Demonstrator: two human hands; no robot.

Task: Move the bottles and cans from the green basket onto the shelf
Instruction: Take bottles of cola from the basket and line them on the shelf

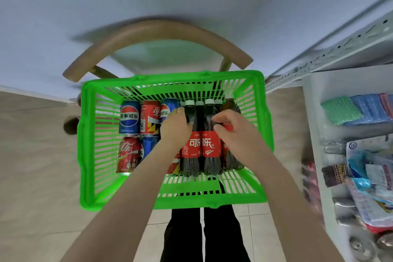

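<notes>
Gripping cola bottles (209,147) in green basket (85,155): L hand (176,127) curled round 1, R hand (231,132) round another; prob. 2 per shelf (312,125) trip.

We see the green basket (85,144) as moulded plastic, glossy along its rim and slats. The cans (129,117) are metal with a shiny printed skin. The bottles (192,147) are clear, smooth plastic under glossy red labels. The chair (157,30) looks like smooth matt wood, the shelf (340,47) matt painted metal, the floor (38,155) matt tile, and the scouring pads (340,109) rough.
</notes>
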